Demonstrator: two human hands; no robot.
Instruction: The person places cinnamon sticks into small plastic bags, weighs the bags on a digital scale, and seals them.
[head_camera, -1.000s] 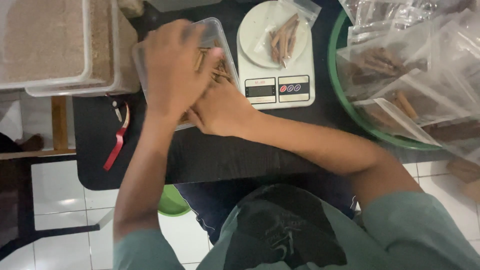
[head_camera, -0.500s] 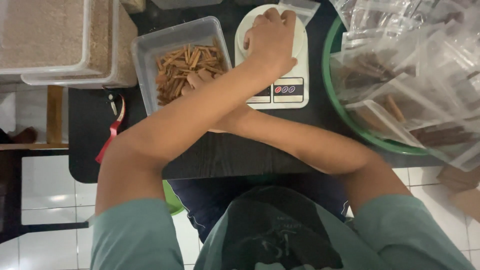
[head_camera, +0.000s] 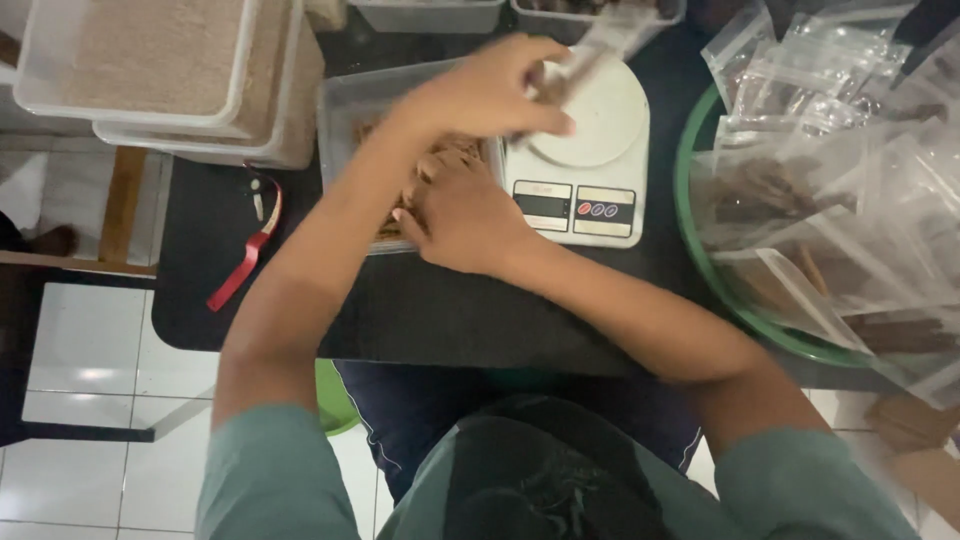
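The left hand (head_camera: 480, 95) hovers over the white scale (head_camera: 585, 150) near the desk's (head_camera: 420, 310) far edge, its fingers pinched on a small clear bag (head_camera: 590, 55) of brown sticks, blurred. The right hand (head_camera: 460, 215) rests at the clear tub (head_camera: 345, 130) of brown sticks just beside the scale; its fingers curl inward, grip unclear.

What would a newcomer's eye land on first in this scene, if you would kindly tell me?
Probably the two crossed forearms at centre: the left hand lifts a small clear plastic bag over the white digital kitchen scale, while the right hand rests in the clear plastic tub of brown sticks. Next, the green round basin heaped with filled clear bags on the right.
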